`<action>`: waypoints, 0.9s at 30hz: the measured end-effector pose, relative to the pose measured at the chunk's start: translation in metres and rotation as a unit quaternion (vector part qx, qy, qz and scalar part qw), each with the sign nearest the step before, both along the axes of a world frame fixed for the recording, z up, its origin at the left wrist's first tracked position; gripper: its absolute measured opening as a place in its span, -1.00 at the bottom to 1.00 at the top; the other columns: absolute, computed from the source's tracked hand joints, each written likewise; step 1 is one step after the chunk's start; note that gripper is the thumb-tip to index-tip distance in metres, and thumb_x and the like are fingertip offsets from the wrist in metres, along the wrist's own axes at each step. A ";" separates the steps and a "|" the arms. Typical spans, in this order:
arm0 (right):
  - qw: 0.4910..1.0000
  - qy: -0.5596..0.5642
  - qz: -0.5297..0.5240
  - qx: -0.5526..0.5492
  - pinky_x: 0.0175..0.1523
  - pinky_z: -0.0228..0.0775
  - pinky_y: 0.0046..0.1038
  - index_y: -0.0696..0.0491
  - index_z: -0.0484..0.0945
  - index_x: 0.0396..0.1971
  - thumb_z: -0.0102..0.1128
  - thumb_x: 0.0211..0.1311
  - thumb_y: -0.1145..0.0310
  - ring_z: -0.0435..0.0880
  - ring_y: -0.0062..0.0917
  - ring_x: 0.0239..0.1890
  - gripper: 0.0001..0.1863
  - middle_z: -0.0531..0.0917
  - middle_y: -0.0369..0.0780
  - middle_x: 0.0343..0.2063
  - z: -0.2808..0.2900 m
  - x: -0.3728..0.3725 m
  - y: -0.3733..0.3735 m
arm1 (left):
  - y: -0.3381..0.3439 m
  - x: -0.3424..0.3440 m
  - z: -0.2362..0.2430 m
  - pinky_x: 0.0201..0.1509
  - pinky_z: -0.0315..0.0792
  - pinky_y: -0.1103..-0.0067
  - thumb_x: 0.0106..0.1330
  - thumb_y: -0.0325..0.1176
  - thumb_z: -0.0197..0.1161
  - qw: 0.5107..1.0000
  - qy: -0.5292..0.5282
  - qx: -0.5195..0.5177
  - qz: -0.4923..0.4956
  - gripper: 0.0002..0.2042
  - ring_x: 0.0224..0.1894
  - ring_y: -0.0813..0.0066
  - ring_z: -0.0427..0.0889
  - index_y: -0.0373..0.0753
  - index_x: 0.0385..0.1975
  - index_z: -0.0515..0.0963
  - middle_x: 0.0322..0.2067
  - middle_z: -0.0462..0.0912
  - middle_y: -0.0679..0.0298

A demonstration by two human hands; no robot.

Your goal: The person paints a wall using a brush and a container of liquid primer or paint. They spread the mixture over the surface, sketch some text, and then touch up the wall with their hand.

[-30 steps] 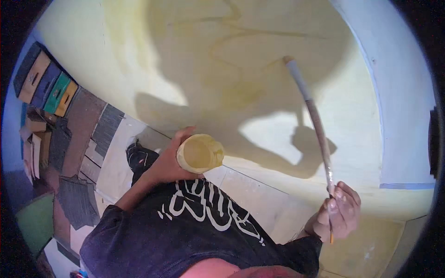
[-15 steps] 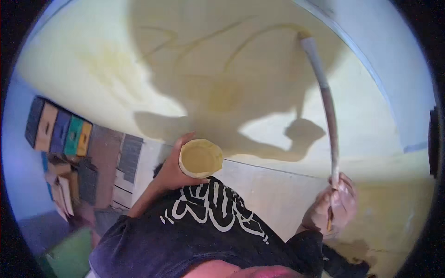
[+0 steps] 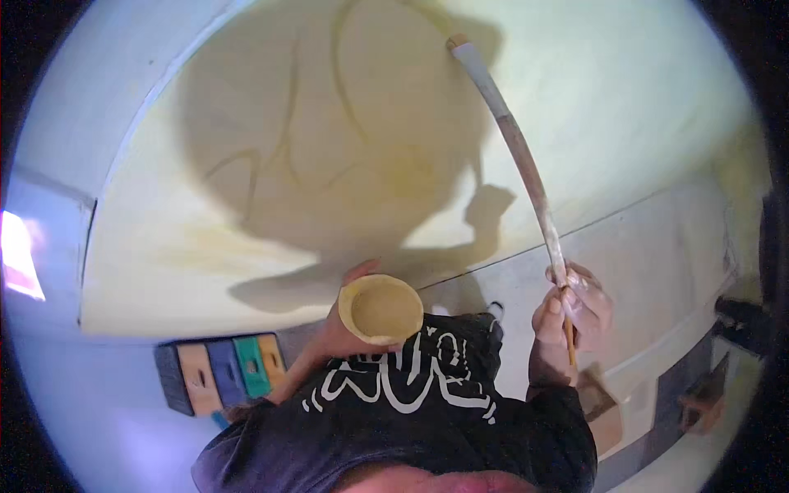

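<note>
My left hand (image 3: 335, 335) is wrapped round a cream-coloured cup (image 3: 380, 311) of pale yellow-tan liquid, held in front of my dark shirt with white lettering. My right hand (image 3: 573, 312) grips a long stick brush (image 3: 524, 156), its handle partly pale and partly brown, near the lower end. The brush tip (image 3: 457, 43) is up on the cream wall (image 3: 625, 99), at the end of a faint yellow-brown curved line. More thin painted lines and a yellowish smudge lie on the wall, inside the shadow of my head and arms.
Blue-white wall edging (image 3: 115, 99) runs along the left, with a bright opening (image 3: 20, 255). Coloured stacked boxes or drawers (image 3: 222, 374) stand at lower left. The pale floor (image 3: 514, 370) meets the wall below. Cardboard pieces (image 3: 598, 411) and dark items (image 3: 735, 324) lie at right.
My view has swung to the right along the wall. The brush tip now sits further left in view, after moving along a curved stroke. Both hands still hold their things.
</note>
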State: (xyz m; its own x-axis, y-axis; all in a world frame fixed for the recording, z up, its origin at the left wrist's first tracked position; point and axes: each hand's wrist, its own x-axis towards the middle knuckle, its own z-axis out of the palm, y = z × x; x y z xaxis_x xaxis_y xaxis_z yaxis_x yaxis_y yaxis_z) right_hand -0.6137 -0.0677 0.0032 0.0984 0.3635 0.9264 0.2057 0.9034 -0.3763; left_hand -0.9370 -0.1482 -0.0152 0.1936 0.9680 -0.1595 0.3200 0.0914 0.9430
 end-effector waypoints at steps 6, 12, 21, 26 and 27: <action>0.986 0.123 -0.109 -0.041 -0.09 0.65 -0.21 0.15 0.62 -0.28 0.26 0.18 0.53 0.74 -0.22 -0.24 -0.89 0.66 -0.08 -0.24 -0.051 -0.044 -0.027 | 0.016 -0.024 -0.012 0.36 0.25 0.33 -0.31 -0.29 0.73 0.986 -0.094 -0.017 -0.136 0.25 0.20 0.31 0.45 -0.24 0.39 -0.10 0.16 0.45 0.14; 0.969 0.171 -0.168 -0.062 -0.17 0.66 -0.33 0.21 0.60 -0.31 0.26 0.17 0.56 0.75 -0.24 -0.29 -0.90 0.65 -0.07 -0.29 -0.070 -0.074 -0.038 | 0.035 -0.026 -0.029 0.32 0.31 0.31 -0.26 -0.36 0.71 0.960 -0.088 0.041 -0.262 0.23 0.23 0.30 0.44 -0.15 0.40 -0.13 0.20 0.41 0.13; 0.970 0.121 -0.165 -0.131 -0.18 0.66 -0.38 0.18 0.55 -0.18 0.25 0.13 0.65 0.78 -0.29 -0.32 -0.77 0.68 -0.07 -0.34 -0.047 -0.114 -0.087 | 0.026 -0.038 -0.040 0.29 0.34 0.30 -0.26 -0.36 0.71 0.944 -0.129 0.030 -0.301 0.24 0.21 0.29 0.44 -0.13 0.41 -0.14 0.18 0.41 0.11; 0.956 0.153 -0.177 -0.177 -0.30 0.67 -0.36 0.19 0.49 -0.27 0.18 0.21 0.63 0.77 -0.27 -0.39 -0.88 0.67 -0.03 -0.40 -0.012 -0.103 -0.100 | 0.030 -0.034 -0.035 0.30 0.33 0.29 -0.29 -0.35 0.72 0.940 -0.142 0.067 -0.304 0.25 0.19 0.30 0.48 -0.16 0.41 -0.13 0.16 0.43 0.12; 0.954 0.189 -0.166 -0.161 -0.34 0.67 -0.35 0.21 0.47 -0.27 0.15 0.26 0.58 0.77 -0.26 -0.41 -0.92 0.67 -0.02 -0.41 -0.002 -0.093 -0.099 | 0.027 -0.031 -0.037 0.30 0.33 0.30 -0.28 -0.35 0.72 0.942 -0.164 0.060 -0.288 0.25 0.19 0.30 0.47 -0.16 0.41 -0.12 0.16 0.43 0.12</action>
State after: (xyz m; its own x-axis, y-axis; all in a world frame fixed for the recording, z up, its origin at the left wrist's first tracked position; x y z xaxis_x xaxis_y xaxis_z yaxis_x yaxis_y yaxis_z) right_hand -0.7064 -0.1665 0.0013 0.5626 0.5138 0.6476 0.2561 0.6365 -0.7275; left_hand -0.9677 -0.1209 -0.0524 0.7122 0.6942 0.1039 -0.0258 -0.1221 0.9922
